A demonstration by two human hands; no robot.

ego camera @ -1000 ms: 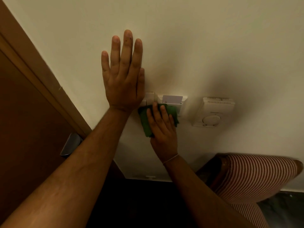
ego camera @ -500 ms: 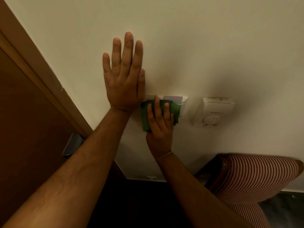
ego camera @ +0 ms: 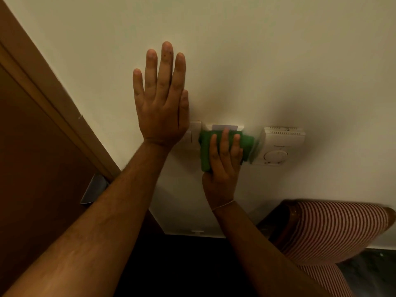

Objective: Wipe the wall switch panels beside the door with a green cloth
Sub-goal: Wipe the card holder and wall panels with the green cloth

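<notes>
Green cloth pressed on the switch panels by the right hand, fingers extended flat over it. Left hand lies open-palmed, fingers straight, against the wall beside the door frame.

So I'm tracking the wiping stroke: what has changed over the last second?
The right hand has slid the green cloth up and to the right across the switch panel, and the cloth's edge now reaches the thermostat. It keeps pressing the cloth flat. The left hand stays spread open on the wall; the door and striped chair are unchanged.
</notes>
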